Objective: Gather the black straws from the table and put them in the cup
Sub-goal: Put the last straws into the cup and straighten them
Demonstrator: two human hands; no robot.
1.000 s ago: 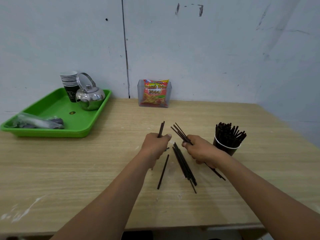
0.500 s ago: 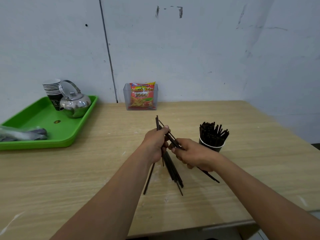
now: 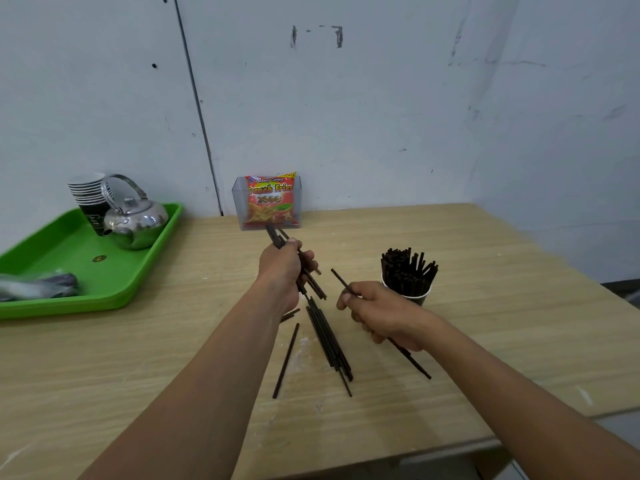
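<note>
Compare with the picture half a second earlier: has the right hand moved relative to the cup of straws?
Yes. The right hand has drawn back from the left hand and toward the cup, now overlapping its near rim, holding fewer straws.

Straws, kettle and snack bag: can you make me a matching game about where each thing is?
Things:
1. kettle
2. snack bag
3. loose straws
4. left hand

Places:
A. lying on the table
B. on the green tray
C. gripping a bunch of straws
D. in a clear holder by the wall

Pairs: 1-B, 2-D, 3-A, 4-C
</note>
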